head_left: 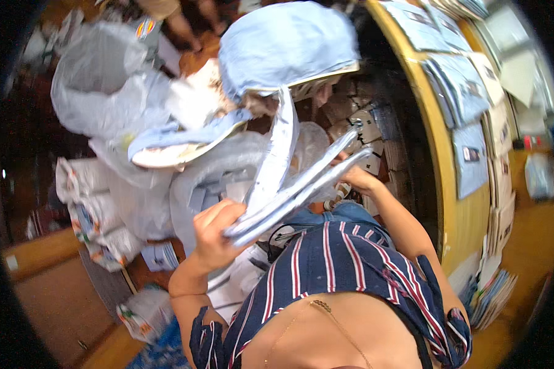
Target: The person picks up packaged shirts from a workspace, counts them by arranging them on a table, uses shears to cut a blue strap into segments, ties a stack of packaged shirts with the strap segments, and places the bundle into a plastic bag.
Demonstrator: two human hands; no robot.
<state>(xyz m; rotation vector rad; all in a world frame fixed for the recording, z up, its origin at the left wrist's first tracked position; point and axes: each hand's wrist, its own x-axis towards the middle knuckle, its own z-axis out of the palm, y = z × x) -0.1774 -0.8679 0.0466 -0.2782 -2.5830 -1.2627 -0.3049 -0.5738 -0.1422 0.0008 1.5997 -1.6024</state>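
Between my hands is a small stack of folded light-blue shirts [301, 190] in shiny clear packaging, held on edge and tilted up to the right. My left hand [217, 227] is closed round the stack's lower left end. At the upper right end, my right hand [358, 178] grips the same stack, its fingertips partly hidden behind it. One more light-blue packaged piece [276, 150] sticks up from the stack near my left hand, blurred by motion. Just beyond the stack stands a big clear plastic bag [194, 178] with packages inside.
A stool-like seat with a light-blue cloth cover [286, 46] stands at the far side. Another blue-covered piece [188, 141] lies left. Packed shirts [458, 86] line a yellow wooden table [421, 80] at right. White printed bags [95, 212] are at left.
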